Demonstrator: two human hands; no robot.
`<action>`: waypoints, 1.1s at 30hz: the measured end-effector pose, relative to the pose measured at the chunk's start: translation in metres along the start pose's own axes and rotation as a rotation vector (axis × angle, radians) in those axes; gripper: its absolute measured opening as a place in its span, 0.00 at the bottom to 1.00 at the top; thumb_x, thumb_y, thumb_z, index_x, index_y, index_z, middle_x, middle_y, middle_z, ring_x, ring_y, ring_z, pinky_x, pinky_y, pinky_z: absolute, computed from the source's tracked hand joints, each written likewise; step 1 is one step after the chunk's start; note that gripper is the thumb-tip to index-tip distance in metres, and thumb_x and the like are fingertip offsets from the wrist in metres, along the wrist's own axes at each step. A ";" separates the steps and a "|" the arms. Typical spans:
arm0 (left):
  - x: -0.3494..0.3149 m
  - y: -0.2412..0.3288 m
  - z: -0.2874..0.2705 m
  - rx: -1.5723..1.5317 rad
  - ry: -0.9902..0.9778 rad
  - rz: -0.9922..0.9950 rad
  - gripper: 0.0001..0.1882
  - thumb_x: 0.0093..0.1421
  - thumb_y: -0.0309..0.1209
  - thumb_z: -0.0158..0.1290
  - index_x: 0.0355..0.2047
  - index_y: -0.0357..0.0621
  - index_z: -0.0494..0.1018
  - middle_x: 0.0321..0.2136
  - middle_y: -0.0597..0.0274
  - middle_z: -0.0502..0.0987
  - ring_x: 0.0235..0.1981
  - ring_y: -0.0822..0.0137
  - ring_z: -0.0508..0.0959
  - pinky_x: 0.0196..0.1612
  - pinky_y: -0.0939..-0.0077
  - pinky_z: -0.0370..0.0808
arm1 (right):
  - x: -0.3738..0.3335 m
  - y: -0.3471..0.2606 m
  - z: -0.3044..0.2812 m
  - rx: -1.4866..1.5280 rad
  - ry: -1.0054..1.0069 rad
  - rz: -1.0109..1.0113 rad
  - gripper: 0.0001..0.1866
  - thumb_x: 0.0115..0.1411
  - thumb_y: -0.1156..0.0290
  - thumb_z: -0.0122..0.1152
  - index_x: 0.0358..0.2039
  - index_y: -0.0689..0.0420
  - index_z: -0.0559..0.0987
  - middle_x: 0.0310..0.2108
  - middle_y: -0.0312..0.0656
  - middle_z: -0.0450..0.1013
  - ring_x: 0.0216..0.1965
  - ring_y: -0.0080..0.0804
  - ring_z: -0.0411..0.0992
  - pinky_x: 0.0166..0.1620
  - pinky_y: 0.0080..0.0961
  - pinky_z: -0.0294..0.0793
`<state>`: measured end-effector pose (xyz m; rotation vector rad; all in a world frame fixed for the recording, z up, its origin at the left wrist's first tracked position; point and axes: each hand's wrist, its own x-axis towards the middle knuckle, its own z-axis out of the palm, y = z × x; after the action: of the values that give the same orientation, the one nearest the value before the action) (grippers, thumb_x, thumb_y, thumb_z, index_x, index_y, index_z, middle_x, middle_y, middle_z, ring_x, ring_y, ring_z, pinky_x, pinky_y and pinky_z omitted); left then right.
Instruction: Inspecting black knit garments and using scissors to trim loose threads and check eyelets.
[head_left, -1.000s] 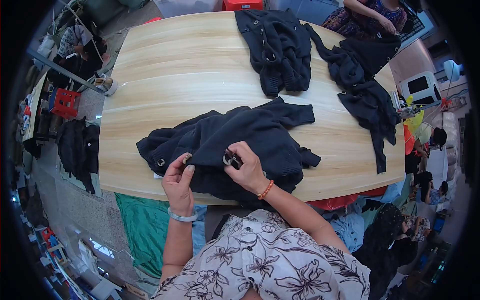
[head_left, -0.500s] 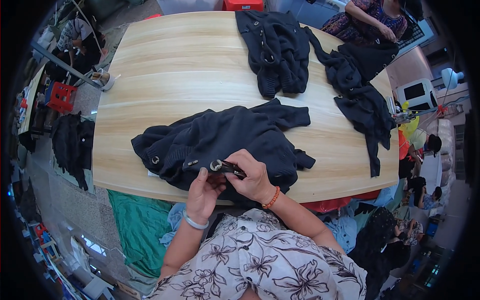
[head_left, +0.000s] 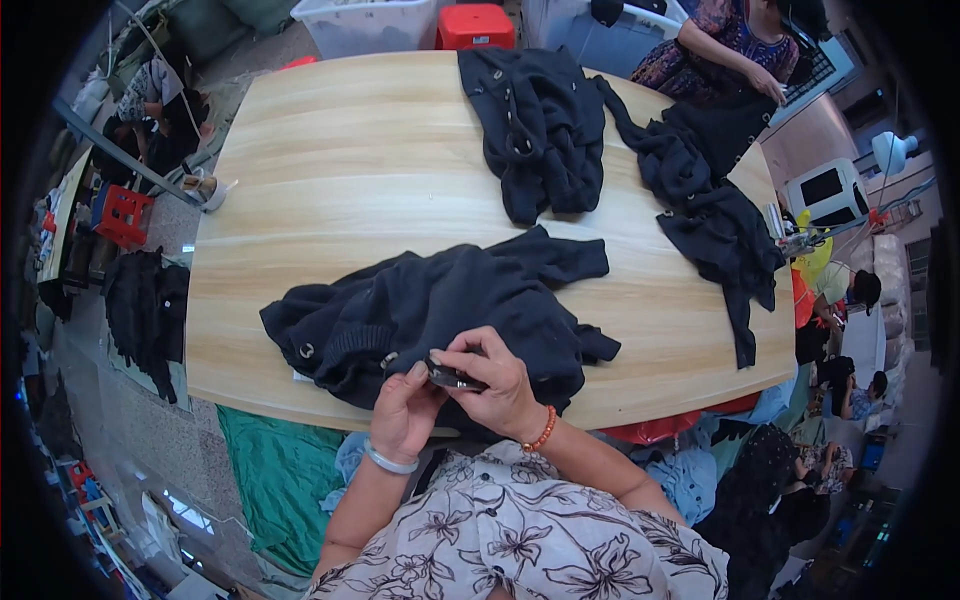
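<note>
Dark tool (head_left: 455, 378) lies left-right between hands.

Garment: short-sleeved top, pale ground, dark floral line print, visible at 6 o'clock. Left hand (head_left: 402, 415): bare, with a pale smooth bangle at the wrist. Right hand (head_left: 500, 385): bare, with an orange beaded bracelet at the wrist. Both forearms uncovered.

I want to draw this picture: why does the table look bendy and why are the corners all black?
In the head view, the fisheye lens bows the straight edges of the wooden table and leaves a black ring around the round picture. The light is even, with soft shadows and no strong glare. The dark garment shows few folds because it is so dark. The small dark thing between the left hand and right hand is too tiny to make out.
</note>
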<state>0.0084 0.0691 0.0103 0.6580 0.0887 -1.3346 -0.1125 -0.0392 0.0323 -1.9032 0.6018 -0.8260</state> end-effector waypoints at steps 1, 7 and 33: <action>0.000 -0.002 -0.004 0.015 -0.008 0.000 0.08 0.66 0.29 0.52 0.40 0.41 0.79 0.41 0.61 0.80 0.45 0.66 0.78 0.56 0.64 0.70 | -0.002 -0.002 -0.001 -0.010 -0.002 0.017 0.22 0.44 0.83 0.70 0.42 0.54 0.84 0.38 0.40 0.72 0.32 0.29 0.76 0.34 0.20 0.76; -0.007 -0.009 -0.013 0.083 0.040 0.038 0.08 0.61 0.26 0.53 0.40 0.38 0.77 0.40 0.59 0.80 0.43 0.64 0.79 0.55 0.61 0.73 | -0.006 -0.016 -0.013 -0.162 -0.057 -0.023 0.20 0.43 0.84 0.64 0.39 0.54 0.84 0.34 0.39 0.75 0.27 0.33 0.78 0.29 0.24 0.77; -0.002 -0.003 -0.012 1.683 -0.083 1.403 0.21 0.47 0.17 0.58 0.45 0.36 0.77 0.36 0.56 0.77 0.32 0.58 0.77 0.34 0.66 0.73 | -0.015 -0.011 -0.004 -0.039 -0.075 0.102 0.09 0.49 0.84 0.64 0.33 0.63 0.82 0.29 0.41 0.76 0.25 0.26 0.73 0.28 0.18 0.69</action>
<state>0.0087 0.0764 -0.0002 1.5656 -1.4437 0.2525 -0.1244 -0.0264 0.0388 -1.9132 0.6677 -0.6787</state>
